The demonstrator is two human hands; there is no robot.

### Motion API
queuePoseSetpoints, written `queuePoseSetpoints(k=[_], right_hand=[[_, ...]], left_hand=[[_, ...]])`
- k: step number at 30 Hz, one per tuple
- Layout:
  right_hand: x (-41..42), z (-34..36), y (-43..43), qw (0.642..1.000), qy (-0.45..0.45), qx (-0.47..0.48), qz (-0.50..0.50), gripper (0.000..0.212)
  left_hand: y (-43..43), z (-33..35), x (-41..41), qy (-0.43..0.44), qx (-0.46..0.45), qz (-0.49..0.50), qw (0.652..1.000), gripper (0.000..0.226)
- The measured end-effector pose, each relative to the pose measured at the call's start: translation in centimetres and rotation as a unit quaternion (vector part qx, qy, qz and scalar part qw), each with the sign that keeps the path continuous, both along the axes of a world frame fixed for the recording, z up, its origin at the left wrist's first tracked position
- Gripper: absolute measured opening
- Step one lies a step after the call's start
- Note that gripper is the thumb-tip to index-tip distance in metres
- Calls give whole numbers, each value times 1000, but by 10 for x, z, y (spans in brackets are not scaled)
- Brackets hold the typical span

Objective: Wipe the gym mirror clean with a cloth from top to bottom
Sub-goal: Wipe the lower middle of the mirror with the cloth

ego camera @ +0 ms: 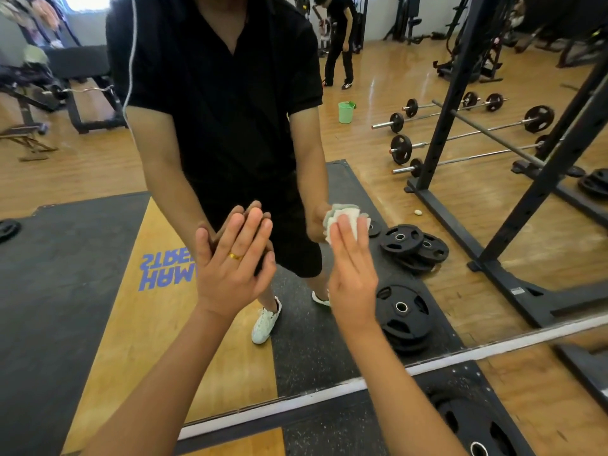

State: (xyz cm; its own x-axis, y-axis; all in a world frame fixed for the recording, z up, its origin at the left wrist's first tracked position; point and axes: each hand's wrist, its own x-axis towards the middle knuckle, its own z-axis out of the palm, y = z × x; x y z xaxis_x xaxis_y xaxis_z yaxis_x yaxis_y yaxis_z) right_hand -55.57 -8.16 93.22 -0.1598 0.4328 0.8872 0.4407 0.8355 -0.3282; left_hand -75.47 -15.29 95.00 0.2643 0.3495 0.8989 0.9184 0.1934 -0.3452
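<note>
The gym mirror [82, 251] takes up nearly the whole view, and its pale lower edge strip [329, 390] is seen running from 7 o'clock up toward 3 o'clock. The left hand [230, 268] is laid flat on the glass just left of centre, with fingers straight and close together and nothing held. A gold ring [235, 256] is worn on one finger. Just right of centre, a crumpled white and pale green cloth [345, 215] is pressed against the glass under the straight fingers of the right hand [352, 271]. The hands are kept near each other but apart.

Black weight plates [411, 245] are reflected at 3 o'clock from the cloth, and a green bucket [346, 111] and barbells [460, 126] at 1 o'clock. Another plate [477, 429] is seen below the strip at 5 o'clock.
</note>
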Motion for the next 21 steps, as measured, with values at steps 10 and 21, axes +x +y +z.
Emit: queuePoseSetpoints(k=[10,21], right_hand=[[22,28,27,983,154,-70,-65,54],[29,15,34,994,13,28,104,37]], left_hand=[[1,0,0,-7,10,3,1000,71],[-1,2,2,-4,-18,41,999,75]])
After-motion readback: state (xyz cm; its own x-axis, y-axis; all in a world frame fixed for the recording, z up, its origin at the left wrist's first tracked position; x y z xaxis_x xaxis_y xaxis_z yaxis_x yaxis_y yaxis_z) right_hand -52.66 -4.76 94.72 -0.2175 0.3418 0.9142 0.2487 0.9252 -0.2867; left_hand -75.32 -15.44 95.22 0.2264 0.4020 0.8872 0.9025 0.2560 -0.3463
